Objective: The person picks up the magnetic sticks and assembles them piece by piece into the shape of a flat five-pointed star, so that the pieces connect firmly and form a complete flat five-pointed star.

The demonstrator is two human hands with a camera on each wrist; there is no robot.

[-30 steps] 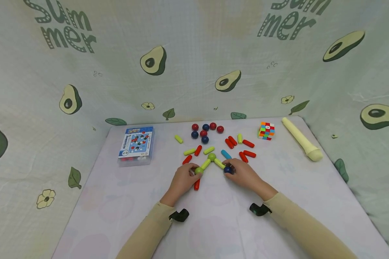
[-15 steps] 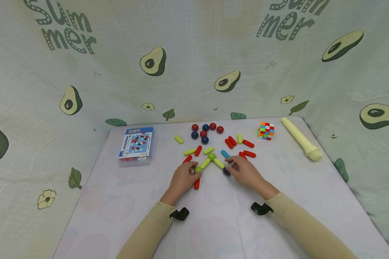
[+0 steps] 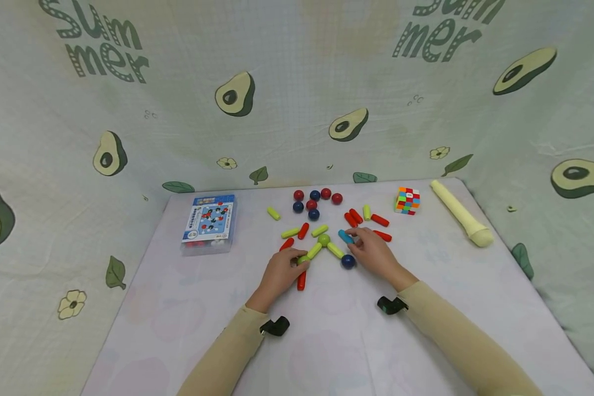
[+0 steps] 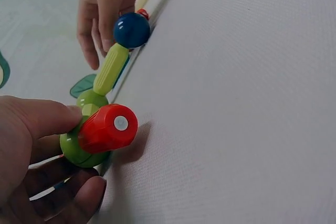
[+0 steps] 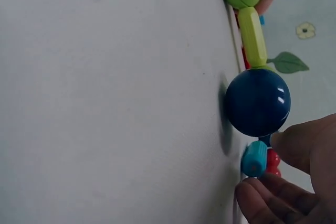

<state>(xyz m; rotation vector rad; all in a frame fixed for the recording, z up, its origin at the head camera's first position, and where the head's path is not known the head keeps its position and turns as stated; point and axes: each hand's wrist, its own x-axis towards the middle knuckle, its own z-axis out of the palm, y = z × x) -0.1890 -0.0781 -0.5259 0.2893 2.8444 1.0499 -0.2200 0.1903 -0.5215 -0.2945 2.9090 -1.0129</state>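
My left hand pinches a green ball at the left end of a linked chain of balls and rods. A red rod sticks out of this ball toward me. From it a yellow-green rod leads to another green ball. A second yellow-green rod runs down to a dark blue ball. Just beyond that ball, my right hand has its thumb and fingers around a light blue rod on the table.
Red and dark blue balls lie at the back middle. Loose red rods and yellow-green rods are scattered around. A clear kit box stands left; a puzzle cube and cream-coloured stick are right.
My right hand has let go of the dark blue ball and moved up to the light blue rod. My left hand stays on the green ball.
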